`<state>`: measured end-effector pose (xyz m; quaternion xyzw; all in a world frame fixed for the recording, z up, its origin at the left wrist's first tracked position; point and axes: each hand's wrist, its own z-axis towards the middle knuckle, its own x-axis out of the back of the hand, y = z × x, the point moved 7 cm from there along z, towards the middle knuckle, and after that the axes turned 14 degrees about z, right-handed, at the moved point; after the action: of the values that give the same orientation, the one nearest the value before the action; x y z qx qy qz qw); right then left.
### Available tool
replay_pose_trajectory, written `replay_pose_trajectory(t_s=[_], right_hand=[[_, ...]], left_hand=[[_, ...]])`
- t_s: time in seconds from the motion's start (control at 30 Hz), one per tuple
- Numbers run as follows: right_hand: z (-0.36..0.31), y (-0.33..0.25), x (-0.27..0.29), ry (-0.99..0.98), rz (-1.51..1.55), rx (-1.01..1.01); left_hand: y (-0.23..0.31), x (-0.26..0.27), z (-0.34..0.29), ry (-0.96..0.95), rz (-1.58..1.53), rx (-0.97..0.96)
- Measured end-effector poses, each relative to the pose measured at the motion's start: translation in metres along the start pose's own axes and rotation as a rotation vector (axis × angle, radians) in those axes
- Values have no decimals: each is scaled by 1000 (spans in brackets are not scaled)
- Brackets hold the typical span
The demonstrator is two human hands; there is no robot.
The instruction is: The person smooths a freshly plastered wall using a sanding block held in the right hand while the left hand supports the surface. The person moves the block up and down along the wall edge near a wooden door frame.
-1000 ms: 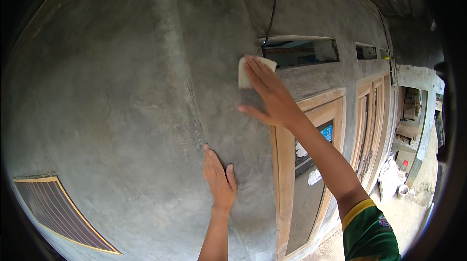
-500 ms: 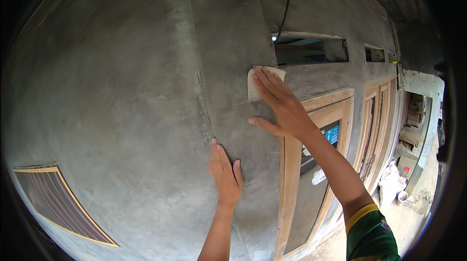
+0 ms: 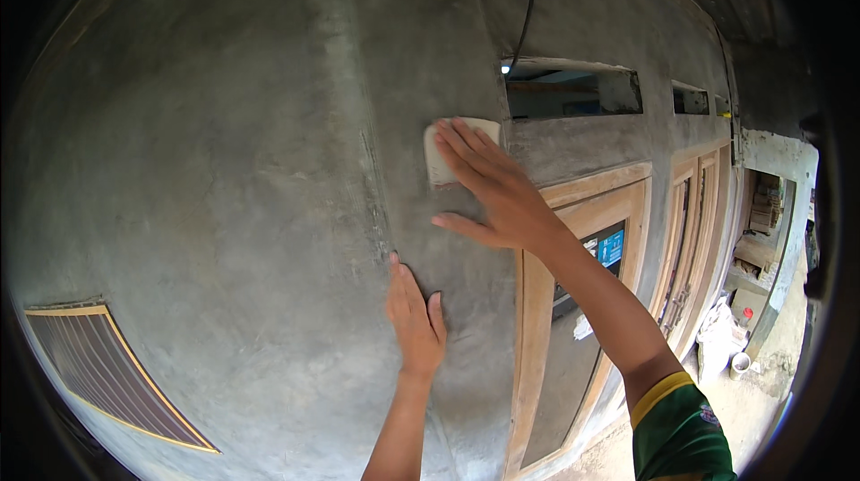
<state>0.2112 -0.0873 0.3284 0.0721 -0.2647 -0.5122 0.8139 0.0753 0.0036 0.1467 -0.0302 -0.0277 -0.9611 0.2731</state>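
Observation:
My right hand (image 3: 491, 187) presses a cream sheet of sandpaper (image 3: 436, 166) flat against the grey plastered wall (image 3: 224, 158). Its fingers lie stretched over the sheet, with the thumb held apart below on the plaster. The sheet's rough side faces the wall and is hidden. Lower and to the left, my left hand (image 3: 415, 324) rests on the wall with straight fingers and a spread thumb, holding nothing. Its fingertips touch the wall beside a pale, scraped vertical ridge (image 3: 372, 185).
Right of the sandpaper is a narrow vent opening (image 3: 573, 94), above a wooden door frame (image 3: 530, 347). A black cable (image 3: 530, 6) hangs from above. A brown striped panel (image 3: 116, 373) is set in the wall at lower left. A white bucket (image 3: 741, 363) stands at far right.
My right hand has slid left across the wall with the sandpaper, away from the vent opening. My left hand has stayed in place.

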Motion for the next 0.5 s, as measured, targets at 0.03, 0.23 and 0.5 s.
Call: replay_pose_trajectory(t_s=[0.03,0.23,0.5], right_hand=[[0,-1,0,21,23,7],[-10,-10,-2,-12,58,-38],[-30,-16,-18,3,39,-74]], left_hand=[[0,0,1,3,-3,-17],[-1,1,-1,-12,30,-35],[-3,-1,-4,-24,-27,-15]])
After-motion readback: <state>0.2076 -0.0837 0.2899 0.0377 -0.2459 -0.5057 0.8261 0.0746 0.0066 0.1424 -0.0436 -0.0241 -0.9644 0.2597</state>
